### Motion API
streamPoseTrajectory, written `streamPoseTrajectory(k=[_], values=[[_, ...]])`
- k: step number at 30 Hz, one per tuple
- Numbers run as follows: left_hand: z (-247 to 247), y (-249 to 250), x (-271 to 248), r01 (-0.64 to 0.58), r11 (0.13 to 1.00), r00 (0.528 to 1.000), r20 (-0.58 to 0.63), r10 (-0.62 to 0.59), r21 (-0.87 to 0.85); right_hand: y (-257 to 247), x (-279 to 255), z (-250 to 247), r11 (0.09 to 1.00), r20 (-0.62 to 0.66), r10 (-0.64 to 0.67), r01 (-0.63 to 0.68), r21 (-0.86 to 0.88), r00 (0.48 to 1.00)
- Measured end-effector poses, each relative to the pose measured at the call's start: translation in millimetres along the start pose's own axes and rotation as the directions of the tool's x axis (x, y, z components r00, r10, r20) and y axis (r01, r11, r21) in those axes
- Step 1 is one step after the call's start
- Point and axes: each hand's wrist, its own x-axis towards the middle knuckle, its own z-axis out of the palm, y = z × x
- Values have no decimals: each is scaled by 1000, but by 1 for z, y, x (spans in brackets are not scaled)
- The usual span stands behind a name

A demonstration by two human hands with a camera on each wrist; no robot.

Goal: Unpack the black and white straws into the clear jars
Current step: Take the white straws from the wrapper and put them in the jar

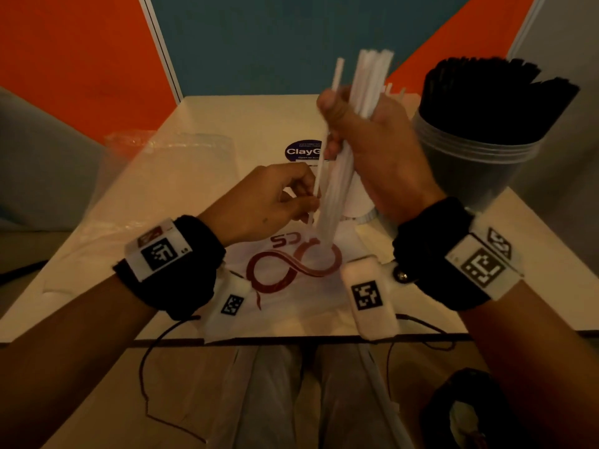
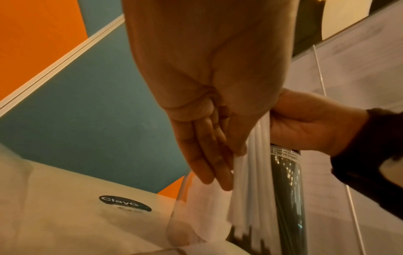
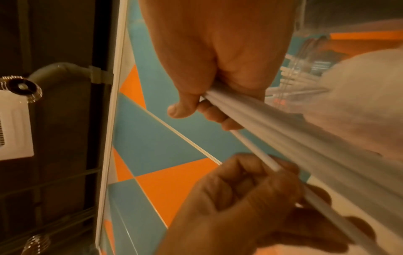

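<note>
Left hand (image 1: 272,202) pinches one straw (image 1: 327,131); right hand (image 1: 372,157) grips the bundle (image 1: 363,92).

Dim, warm orange cast over all three views. Head view soft throughout, straight edges bowed toward the corners. White straws (image 3: 316,146) smeared by motion blur in right wrist view. Small glints on clear jar (image 2: 285,155) in left wrist view. Shadows weak; light source not discernible.

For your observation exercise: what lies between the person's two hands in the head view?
In the head view, the bundle of white straws runs between the left hand and the right hand, which grips it.
</note>
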Motion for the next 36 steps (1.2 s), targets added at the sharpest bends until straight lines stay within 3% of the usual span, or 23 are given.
streamPoseTrajectory(k=[6,13,18,21,23,25,27,30,34,36], values=[[3,-2,1,26,1000,998,52,-25,-15,16,-3,13,995,-9,80,-80,-56,997],[21,-10,10,134,983,987,104,-121,-122,24,-12,22,982,56,87,-95,164,995],[13,-3,21,65,992,993,101,-54,-108,10,-5,14,963,85,94,-112,244,992],[-3,17,36,0,976,1000,26,6,-217,-20,19,-2,968,0,-99,96,232,995],[-11,23,48,-39,980,999,-38,32,-194,-40,36,-19,947,-91,-259,272,171,961],[-14,18,61,-34,998,996,-84,29,-60,-54,52,-35,936,-193,-315,338,99,929],[-11,10,71,-19,996,998,-51,23,82,-59,66,-45,924,-296,-356,381,33,887],[-1,-1,79,-71,992,997,17,69,102,-53,76,-46,884,-368,-460,457,-100,808],[8,-4,78,-118,986,990,-58,126,120,-22,74,-40,935,-320,-353,323,-144,879],[12,-4,77,-152,975,987,-29,159,165,-6,72,-34,956,-294,-281,242,-165,913]])
